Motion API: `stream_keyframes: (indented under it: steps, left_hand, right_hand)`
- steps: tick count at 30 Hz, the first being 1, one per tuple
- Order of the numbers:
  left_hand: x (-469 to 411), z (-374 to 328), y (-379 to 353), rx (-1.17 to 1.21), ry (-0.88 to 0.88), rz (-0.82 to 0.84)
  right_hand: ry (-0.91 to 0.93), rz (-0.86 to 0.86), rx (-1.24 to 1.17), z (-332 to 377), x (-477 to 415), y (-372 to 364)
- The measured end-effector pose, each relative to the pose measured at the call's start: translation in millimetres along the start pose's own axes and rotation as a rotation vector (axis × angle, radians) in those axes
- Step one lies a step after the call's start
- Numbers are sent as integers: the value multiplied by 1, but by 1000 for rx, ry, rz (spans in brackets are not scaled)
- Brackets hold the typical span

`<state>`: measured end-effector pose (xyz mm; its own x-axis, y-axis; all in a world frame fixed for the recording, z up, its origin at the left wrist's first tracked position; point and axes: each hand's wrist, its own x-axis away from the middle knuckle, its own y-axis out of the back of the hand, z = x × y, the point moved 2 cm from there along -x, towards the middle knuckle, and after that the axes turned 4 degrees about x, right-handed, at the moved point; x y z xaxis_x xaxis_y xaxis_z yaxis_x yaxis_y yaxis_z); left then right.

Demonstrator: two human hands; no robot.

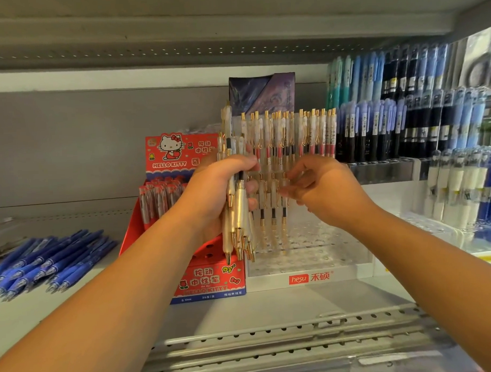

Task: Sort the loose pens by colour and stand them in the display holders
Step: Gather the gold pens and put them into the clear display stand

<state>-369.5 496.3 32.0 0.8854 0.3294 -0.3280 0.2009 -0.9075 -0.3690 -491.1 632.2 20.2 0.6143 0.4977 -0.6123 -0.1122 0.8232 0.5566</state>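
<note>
Left hand (214, 192) clenched round bundle of white pens (237, 214), held upright, tips down, just before clear holder (310, 256). Right hand (325, 188) fingertips at top of standing pen (284, 212); whether pinching, cannot tell

This is looking like a stationery shop: grey metal shelving (271, 307) with perforated rails is carrying pen stock in retail displays. A red Hello Kitty display box (208, 281) is sitting at 7 o'clock beside a clear holder (311, 278) (branded "hesu" on its front) that is showing white-and-gold pens (292, 134) in rows. Tiered blue and black pens (389, 125) are filling 2 o'clock, and loose blue pens (46, 262) are lying at 8 o'clock.
</note>
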Motion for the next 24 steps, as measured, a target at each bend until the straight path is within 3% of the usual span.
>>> stream_keyframes:
  steps: [4,7,12,24]
  left_hand:
    - [1,0,1,-28,-9,27]
    - [2,0,3,-83,-35,15]
    - [3,1,3,-256,-95,3]
    - [6,2,2,-264,-149,89]
  right_hand:
    - [34,-75,60,4,5,5]
    - [59,-172,-56,18,6,12]
    - [33,0,-470,53,16,11]
    - [-307,168,-759,68,14,1]
